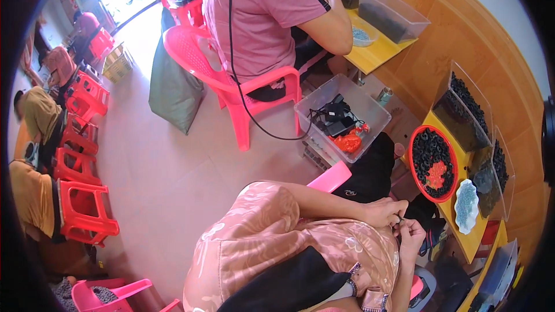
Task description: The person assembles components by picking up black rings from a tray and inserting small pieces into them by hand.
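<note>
My left hand and my right hand meet above my lap. Their fingertips are pinched around a small dark piece, too small and too covered by fingers for me to name its kind. Beyond them, on a narrow yellow table, stands a round red basin full of small black parts with a patch of orange-red pieces on top. Beside the basin lies a pale, wavy-edged dish holding tiny bluish-grey bits.
Clear bins of black parts line the wall behind the basin. A clear tub with cables, black adapters and an orange bag stands left of the table. A co-worker in pink sits ahead on a pink chair. Red stools stand far left.
</note>
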Available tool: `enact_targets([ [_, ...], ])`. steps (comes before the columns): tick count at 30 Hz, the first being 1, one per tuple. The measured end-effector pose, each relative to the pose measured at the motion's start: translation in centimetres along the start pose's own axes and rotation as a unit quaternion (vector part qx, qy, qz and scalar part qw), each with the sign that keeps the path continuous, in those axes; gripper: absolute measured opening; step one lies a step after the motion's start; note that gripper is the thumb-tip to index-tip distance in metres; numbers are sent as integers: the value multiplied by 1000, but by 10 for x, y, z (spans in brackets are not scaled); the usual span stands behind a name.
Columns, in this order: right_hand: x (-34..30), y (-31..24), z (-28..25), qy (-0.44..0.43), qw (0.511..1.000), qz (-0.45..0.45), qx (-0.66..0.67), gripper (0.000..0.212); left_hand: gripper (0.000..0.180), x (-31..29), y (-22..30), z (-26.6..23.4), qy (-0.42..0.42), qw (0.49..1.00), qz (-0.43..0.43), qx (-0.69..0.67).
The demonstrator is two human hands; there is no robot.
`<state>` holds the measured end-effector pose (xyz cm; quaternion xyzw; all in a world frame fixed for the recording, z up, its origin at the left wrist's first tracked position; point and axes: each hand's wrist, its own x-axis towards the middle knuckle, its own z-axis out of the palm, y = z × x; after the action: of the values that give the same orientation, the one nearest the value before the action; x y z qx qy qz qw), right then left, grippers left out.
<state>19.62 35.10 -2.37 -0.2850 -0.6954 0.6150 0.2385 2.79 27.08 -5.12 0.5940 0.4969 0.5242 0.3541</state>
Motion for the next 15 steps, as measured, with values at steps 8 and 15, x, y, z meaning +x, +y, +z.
enact_targets([
  [8,1,-14,14,105,935,-168,-296,29,21,12,-8,7,56,948,-103,-295],
  [15,9,-14,11,135,879,-264,-373,37,24,12,2,0,25,918,-153,-365],
])
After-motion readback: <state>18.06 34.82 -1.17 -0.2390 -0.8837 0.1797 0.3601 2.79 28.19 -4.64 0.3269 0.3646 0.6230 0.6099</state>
